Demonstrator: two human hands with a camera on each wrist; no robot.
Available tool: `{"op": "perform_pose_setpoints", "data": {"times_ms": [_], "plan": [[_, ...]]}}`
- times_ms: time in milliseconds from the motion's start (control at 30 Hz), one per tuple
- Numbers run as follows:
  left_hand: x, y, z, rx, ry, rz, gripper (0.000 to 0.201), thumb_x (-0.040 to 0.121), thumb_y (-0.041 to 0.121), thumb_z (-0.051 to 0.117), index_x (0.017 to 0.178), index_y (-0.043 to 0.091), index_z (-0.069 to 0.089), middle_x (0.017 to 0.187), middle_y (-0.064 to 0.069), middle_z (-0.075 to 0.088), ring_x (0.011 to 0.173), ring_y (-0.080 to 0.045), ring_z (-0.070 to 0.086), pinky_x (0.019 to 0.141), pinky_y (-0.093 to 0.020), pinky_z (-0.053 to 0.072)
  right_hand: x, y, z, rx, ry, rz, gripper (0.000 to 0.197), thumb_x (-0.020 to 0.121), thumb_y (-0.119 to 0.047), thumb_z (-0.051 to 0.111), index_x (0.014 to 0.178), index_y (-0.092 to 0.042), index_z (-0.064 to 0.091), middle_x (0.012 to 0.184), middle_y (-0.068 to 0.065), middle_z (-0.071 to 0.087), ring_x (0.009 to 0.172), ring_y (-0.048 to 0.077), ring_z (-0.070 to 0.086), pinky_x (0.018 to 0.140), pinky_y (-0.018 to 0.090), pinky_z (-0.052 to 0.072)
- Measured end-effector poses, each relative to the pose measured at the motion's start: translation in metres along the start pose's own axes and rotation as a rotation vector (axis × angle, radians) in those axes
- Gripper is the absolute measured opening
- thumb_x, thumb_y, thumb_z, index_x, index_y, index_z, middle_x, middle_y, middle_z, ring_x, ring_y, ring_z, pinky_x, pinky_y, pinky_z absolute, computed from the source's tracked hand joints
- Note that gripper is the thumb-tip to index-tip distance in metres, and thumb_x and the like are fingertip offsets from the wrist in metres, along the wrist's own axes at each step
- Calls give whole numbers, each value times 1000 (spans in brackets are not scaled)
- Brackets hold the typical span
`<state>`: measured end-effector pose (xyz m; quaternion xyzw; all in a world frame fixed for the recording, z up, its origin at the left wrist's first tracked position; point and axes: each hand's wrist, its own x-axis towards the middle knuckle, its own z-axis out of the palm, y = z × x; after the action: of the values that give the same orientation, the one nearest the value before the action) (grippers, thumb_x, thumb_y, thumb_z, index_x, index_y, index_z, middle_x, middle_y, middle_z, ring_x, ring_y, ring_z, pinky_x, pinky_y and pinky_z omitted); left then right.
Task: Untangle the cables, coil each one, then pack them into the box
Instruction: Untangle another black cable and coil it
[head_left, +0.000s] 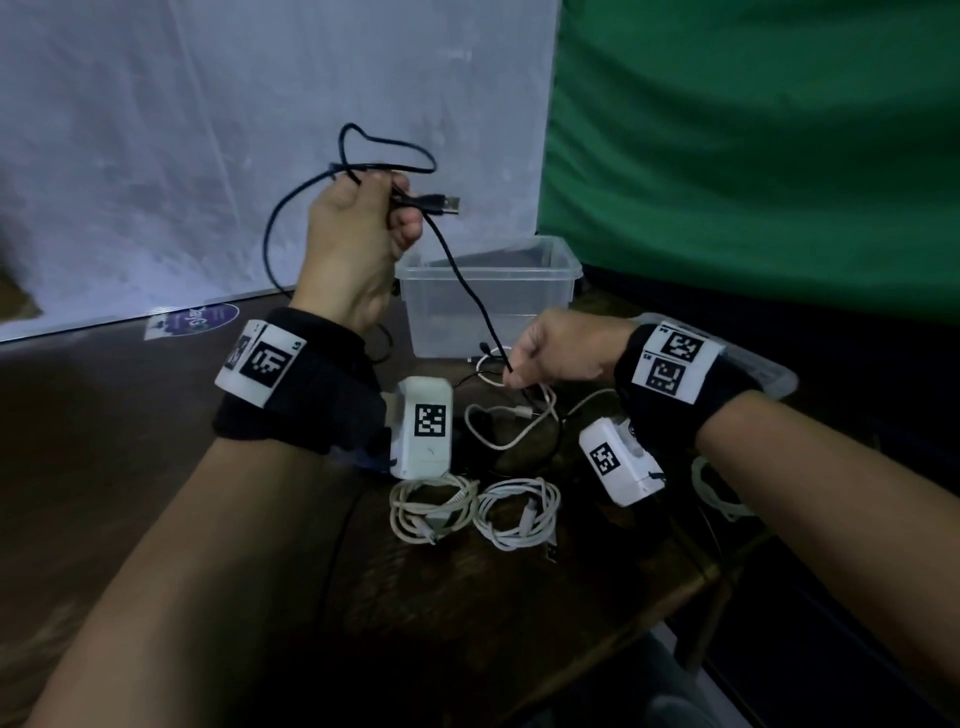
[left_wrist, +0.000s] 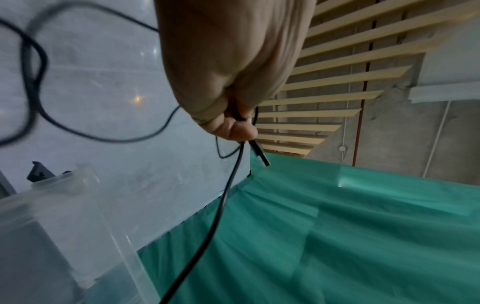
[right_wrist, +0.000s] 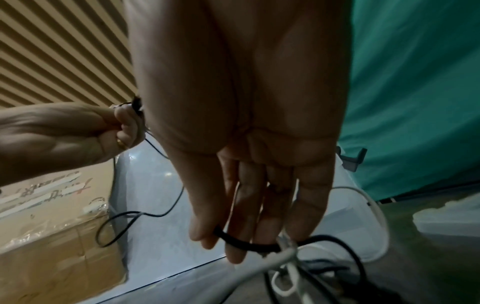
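My left hand (head_left: 363, 218) is raised above the table and grips a black cable (head_left: 457, 270) near its USB plug (head_left: 441, 203), with loops standing above the fist. In the left wrist view the fingers (left_wrist: 233, 127) curl round the black cable (left_wrist: 223, 197). The cable runs down to my right hand (head_left: 550, 353), which pinches it low over a tangle of white and black cables (head_left: 519, 415). In the right wrist view the black cable (right_wrist: 246, 242) crosses under my fingertips (right_wrist: 233, 251). A clear plastic box (head_left: 488, 291) stands behind the hands. Two coiled white cables (head_left: 431, 506) (head_left: 519, 512) lie near me.
The wooden table (head_left: 156, 415) ends at a white sheet at the back and a green cloth (head_left: 753, 156) on the right. A clear lid (head_left: 769, 369) lies right of my right wrist. Another white coil (head_left: 722, 491) lies at the right edge. A cardboard box (right_wrist: 52, 246) stands at left.
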<state>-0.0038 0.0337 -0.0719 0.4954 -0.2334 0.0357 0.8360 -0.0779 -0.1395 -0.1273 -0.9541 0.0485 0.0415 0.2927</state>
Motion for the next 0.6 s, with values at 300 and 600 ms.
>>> {"op": "perform_pose_setpoints", "data": {"times_ms": [300,600], "plan": [[1,-8,-4,175,22,-187,31,99,12,37,72,9,52,41,3,56,36,-4,48,38,-14,39,-2,-1,-30,379,299,-113,19,93,-15,58,75,-14,60,72,3,67,50,6,53,47,20,39],[-2,-23,-6,367,-75,-398,33,97,34,47,90,2,55,75,-10,59,48,-11,61,47,-21,52,-5,-21,-58,735,604,-266,23,99,-7,44,81,-9,59,65,5,58,45,7,49,45,18,43]]}}
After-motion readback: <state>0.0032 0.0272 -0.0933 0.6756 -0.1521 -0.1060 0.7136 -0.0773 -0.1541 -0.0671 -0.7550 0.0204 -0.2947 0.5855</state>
